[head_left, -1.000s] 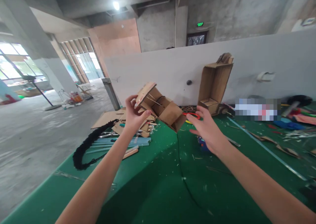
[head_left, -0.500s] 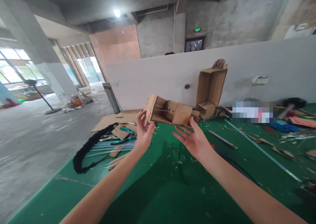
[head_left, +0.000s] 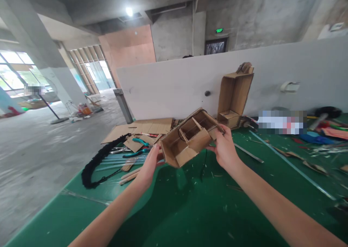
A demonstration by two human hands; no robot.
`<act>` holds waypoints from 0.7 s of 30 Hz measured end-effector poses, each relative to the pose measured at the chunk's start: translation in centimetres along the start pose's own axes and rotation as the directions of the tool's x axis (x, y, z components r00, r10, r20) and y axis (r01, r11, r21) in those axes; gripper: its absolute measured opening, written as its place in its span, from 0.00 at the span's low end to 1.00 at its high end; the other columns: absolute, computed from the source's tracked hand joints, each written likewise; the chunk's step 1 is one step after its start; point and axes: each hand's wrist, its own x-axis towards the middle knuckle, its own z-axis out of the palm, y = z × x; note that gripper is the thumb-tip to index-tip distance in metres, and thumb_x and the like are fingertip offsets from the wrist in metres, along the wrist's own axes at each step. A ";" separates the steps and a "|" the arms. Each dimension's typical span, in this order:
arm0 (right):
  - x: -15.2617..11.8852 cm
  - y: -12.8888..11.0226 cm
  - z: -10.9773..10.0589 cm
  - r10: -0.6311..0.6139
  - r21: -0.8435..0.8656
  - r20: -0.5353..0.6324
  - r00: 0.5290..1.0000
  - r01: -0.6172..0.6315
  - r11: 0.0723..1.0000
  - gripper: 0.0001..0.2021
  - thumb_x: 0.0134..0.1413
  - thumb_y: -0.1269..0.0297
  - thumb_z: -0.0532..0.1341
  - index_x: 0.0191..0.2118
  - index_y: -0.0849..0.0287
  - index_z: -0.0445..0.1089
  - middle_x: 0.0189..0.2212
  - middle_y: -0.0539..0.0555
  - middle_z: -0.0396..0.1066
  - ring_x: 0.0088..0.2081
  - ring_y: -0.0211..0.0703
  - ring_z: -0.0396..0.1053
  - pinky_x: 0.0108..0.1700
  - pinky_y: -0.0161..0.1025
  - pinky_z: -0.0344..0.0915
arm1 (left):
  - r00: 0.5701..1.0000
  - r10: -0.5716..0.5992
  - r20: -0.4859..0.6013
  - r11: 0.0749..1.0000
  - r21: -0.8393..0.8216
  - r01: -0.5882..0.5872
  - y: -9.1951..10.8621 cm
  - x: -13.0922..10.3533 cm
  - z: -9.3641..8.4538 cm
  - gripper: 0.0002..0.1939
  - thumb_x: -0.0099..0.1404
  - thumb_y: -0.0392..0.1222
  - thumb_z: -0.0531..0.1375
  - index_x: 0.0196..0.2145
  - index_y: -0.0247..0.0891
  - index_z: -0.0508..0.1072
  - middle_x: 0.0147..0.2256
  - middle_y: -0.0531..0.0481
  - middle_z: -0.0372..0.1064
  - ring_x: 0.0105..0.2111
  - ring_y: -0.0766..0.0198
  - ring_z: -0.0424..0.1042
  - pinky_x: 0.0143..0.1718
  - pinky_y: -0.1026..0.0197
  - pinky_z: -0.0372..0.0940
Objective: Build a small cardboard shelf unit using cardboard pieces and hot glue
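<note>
A cardboard box piece (head_left: 187, 149) with inner dividers is held tilted above the green table, its open side facing me. My left hand (head_left: 150, 163) grips its lower left end, fingers partly hidden behind it. At the upper right end, my right hand (head_left: 225, 147) closes round the cardboard, thumb near the edge. A dark thin cord or band shows inside the box. Behind, a taller open cardboard box (head_left: 233, 94) stands upright against the white partition.
On the green table (head_left: 174, 210), a black fuzzy strip (head_left: 95, 163), teal-handled pliers (head_left: 136, 153), flat cardboard (head_left: 146, 126) and clear strips lie at left. A metal strip (head_left: 248, 152), a long pale strip (head_left: 293, 165) and mixed scraps lie at right.
The held box has turned so that its compartments face me, its left end lower and its right end higher. My left hand has moved down; my right hand now grips the right end more closely.
</note>
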 end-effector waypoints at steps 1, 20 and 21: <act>0.1 -0.2 -0.1 -0.022 -0.053 0.002 1.000 0.022 0.998 0.19 0.50 0.53 0.58 0.48 0.47 0.58 0.49 0.52 0.63 0.40 0.43 0.66 0.25 0.35 0.67 | 0.999 -0.033 0.014 0.999 -0.019 0.033 0.1 -0.3 0.4 0.34 0.60 0.68 0.52 0.52 0.38 0.68 0.45 0.43 0.74 0.47 0.52 0.72 0.46 0.53 0.65; 0.5 -2.6 1.5 -0.372 -0.106 0.351 0.860 0.431 0.896 0.18 0.53 0.63 0.59 0.51 0.51 0.62 0.46 0.52 0.70 0.49 0.46 0.67 0.57 0.48 0.58 | 0.986 -0.093 0.136 0.941 0.336 0.042 -1.3 -0.3 0.5 0.17 0.55 0.53 0.63 0.38 0.38 0.74 0.35 0.49 0.73 0.35 0.60 0.71 0.36 0.60 0.67; 0.4 -2.8 1.8 -0.376 -0.094 0.378 0.846 0.439 0.893 0.16 0.53 0.62 0.59 0.49 0.51 0.64 0.46 0.52 0.71 0.49 0.46 0.67 0.58 0.48 0.58 | 0.982 -0.087 0.167 0.919 0.395 0.015 -1.2 -0.2 0.6 0.18 0.55 0.53 0.63 0.37 0.37 0.75 0.34 0.50 0.73 0.34 0.60 0.71 0.36 0.60 0.66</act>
